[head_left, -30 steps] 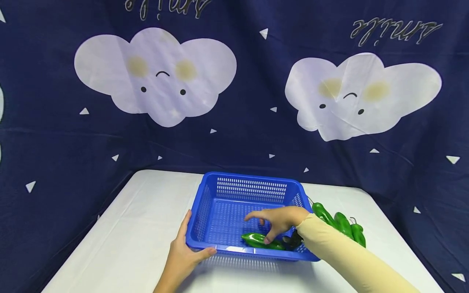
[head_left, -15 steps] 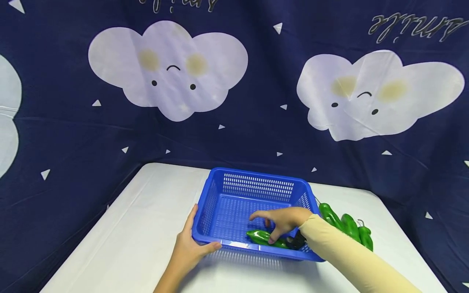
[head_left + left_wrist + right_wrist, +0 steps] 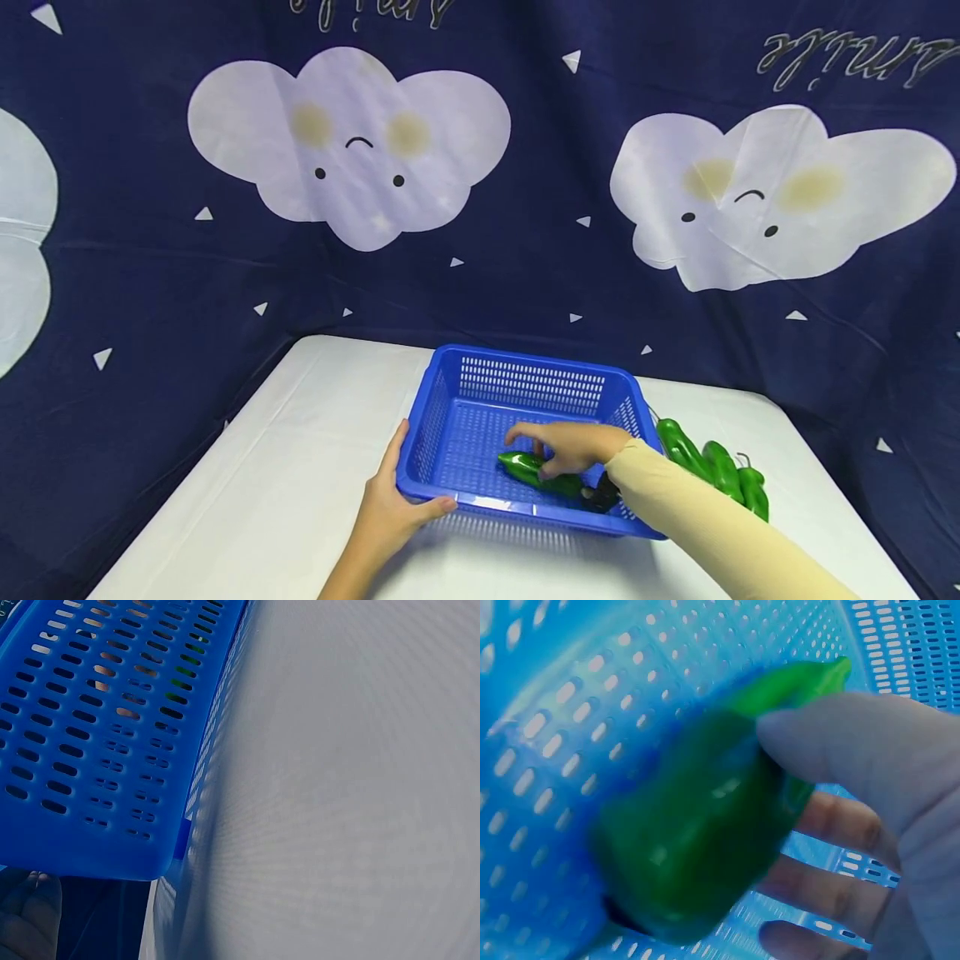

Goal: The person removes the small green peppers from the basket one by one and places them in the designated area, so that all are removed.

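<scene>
In the head view my left hand (image 3: 386,512) grips the near left corner of a blue perforated plastic basket (image 3: 495,502), thumb at the front rim and fingers along the left side. My right hand (image 3: 573,447) reaches down inside the basket and holds a long green pepper (image 3: 525,468). Seen from the right wrist, the thumb presses one side of the pepper (image 3: 697,825) while the other fingers lie on its far side. Through the slots of the basket (image 3: 82,847), the left wrist view gives glimpses of green and of fingers.
Several more green peppers (image 3: 720,471) lie on the white table (image 3: 247,500), just outside the basket's right side and partly behind the right sleeve (image 3: 697,517). A dark blue cloth (image 3: 525,292) with clouds hangs behind the table.
The right hand has closed on the pepper and shifted it slightly up and away from the basket's front wall. The left hand keeps its place on the corner. The head view has turned slightly.
</scene>
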The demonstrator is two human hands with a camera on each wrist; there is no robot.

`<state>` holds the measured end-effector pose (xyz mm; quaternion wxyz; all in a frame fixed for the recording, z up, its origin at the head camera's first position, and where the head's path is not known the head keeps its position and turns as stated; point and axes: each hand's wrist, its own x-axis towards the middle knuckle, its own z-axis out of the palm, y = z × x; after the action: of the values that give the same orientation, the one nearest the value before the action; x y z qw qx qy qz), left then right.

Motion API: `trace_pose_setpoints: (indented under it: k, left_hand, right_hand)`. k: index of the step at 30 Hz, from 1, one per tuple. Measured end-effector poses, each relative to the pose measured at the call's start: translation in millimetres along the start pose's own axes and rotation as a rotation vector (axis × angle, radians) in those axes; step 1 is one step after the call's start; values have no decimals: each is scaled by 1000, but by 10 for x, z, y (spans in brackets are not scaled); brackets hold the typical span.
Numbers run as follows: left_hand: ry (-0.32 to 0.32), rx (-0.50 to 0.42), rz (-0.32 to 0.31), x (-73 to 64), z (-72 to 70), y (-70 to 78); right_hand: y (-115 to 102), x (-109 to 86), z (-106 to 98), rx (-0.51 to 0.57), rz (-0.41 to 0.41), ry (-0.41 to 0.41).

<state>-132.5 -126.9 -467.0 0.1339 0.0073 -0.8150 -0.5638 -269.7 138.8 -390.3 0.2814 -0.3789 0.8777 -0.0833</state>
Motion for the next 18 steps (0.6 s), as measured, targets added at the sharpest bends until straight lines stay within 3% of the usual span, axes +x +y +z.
trace_pose_setpoints:
  k: [9,18]
  left_hand:
    - [23,49,-57,-57,-38,33]
    - [-17,37,-47,-1,7,80]
  right_hand:
    - [25,150,20,-112,-104,72]
    - [70,60,41,-30,29,21]
